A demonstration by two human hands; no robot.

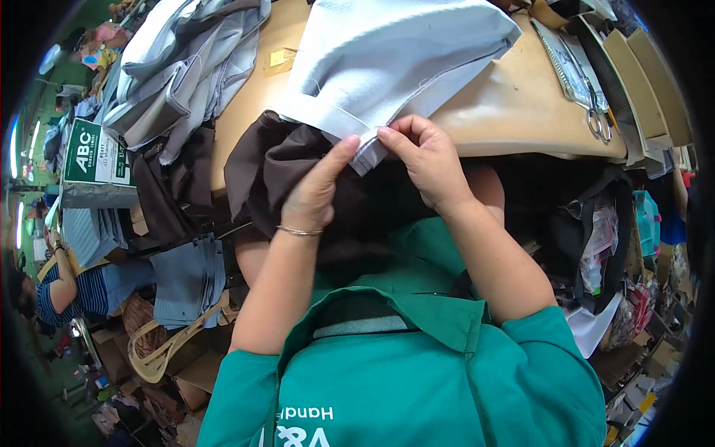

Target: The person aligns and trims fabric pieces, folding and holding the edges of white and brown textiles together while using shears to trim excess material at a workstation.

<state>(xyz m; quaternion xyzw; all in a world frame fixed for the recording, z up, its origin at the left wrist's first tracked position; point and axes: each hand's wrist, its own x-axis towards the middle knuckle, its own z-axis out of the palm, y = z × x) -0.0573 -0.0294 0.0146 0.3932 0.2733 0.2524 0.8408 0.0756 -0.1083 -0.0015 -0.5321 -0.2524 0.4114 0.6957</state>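
A large piece of pale grey fabric (395, 52) with a stitched edge and a narrow folded band lies over the front of the tan padded table (506, 127). My left hand (320, 186), a bracelet at its wrist, grips the band's lower end with the thumb on top; its other fingers are hidden beneath. My right hand (424, 160) pinches the same edge just to the right, thumb and index finger on the corner. Dark brown fabric (261, 164) hangs under the band and around my left hand.
Grey cloth piles (179, 67) and a green-white box (97, 156) stand left, above stacked blue-grey pieces (186, 279). Scissors (598, 119), a notebook (555, 56) and cardboard (633, 89) sit right. A co-worker in a striped top (59, 298) is at far left.
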